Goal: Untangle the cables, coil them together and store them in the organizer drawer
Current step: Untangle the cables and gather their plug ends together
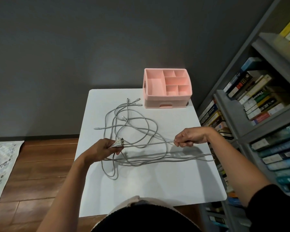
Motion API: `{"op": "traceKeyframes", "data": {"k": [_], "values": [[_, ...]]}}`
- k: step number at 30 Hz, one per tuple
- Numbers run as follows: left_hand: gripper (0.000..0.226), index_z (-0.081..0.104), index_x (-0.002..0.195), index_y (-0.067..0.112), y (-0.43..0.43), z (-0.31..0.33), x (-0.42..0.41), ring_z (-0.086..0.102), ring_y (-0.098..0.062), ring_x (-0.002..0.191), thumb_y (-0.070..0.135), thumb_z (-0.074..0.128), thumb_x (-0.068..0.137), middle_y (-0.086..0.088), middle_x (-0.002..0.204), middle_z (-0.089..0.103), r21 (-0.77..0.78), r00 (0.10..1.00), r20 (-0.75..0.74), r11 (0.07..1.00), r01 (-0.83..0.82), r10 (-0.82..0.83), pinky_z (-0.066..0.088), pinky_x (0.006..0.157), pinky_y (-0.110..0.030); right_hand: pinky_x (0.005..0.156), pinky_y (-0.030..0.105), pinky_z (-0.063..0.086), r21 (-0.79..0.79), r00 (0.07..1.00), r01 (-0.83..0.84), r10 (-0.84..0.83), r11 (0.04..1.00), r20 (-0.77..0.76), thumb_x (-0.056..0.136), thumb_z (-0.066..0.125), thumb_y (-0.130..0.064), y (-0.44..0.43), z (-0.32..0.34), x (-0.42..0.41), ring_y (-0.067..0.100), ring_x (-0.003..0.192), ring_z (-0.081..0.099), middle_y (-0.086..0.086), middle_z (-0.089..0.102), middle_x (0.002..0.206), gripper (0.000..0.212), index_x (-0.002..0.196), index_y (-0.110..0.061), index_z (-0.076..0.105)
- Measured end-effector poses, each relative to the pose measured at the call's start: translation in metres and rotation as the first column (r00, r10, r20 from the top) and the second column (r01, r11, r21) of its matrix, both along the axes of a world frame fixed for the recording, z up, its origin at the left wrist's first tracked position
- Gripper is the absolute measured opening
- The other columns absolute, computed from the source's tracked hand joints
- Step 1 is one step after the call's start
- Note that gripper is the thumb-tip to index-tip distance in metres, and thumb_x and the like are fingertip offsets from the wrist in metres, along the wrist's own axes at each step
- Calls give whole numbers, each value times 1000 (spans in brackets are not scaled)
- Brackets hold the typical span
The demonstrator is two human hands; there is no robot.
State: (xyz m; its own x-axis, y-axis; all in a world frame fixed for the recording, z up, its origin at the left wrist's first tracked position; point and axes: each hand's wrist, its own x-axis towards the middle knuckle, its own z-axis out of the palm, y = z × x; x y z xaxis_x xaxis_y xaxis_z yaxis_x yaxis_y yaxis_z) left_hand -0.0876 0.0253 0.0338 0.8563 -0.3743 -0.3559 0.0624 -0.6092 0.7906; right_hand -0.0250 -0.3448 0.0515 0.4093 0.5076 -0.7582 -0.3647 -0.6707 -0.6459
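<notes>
Left hand fisted, palm down; right hand pinching, both forearms extended, well apart.

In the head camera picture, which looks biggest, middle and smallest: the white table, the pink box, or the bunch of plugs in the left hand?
1. White table
2. Pink box
3. Bunch of plugs in the left hand

The gaps are plain, so nearness changes nothing.

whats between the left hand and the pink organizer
In the head view, loose loops of the grey cables sprawl on the white table between the left hand and the pink organizer.
</notes>
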Motion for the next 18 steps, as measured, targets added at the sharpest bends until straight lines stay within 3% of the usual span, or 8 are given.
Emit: {"op": "traceKeyframes", "data": {"k": [4,7,10,13,18], "values": [[31,61,62,25,1,0,1,28,-8,52,25,59,93,6,52,36,16,1000,7,1000,20,-21,27,53,-23,52,19,26,-22,1000,7,-6,1000,22,98,49,-22,-4,2,2,5,47,31,-8,51,58,22,84,-10,61],[29,62,65,21,7,-4,2,27,-10,50,25,59,94,5,50,34,45,1000,8,999,-2,2,27,51,-23,56,16,35,-51,996,-33,37,998,78,98,50,-18,3,3,-2,5,55,46,-4,63,72,18,90,-12,65],[29,63,64,22,11,-12,-3,27,-8,47,27,61,93,6,47,34,73,1000,16,997,-15,14,27,50,-22,65,15,49,-25,996,-83,82,996,-41,97,51,-7,10,-1,-12,6,73,66,-1,72,88,15,102,-8,65],[34,61,57,27,15,-18,-7,28,-7,45,28,62,91,7,44,35,86,999,22,995,-47,45,27,48,-19,71,27,58,11,983,-57,58,998,-172,94,53,-1,16,-1,-23,16,80,71,6,74,89,13,102,-3,63],[34,61,59,20,20,-23,-11,29,-8,45,29,62,91,6,44,35,101,997,21,992,-77,76,27,48,-20,61,28,58,-33,983,-103,96,994,-159,90,60,0,33,5,-37,17,74,71,9,73,81,6,93,-4,64]]}}
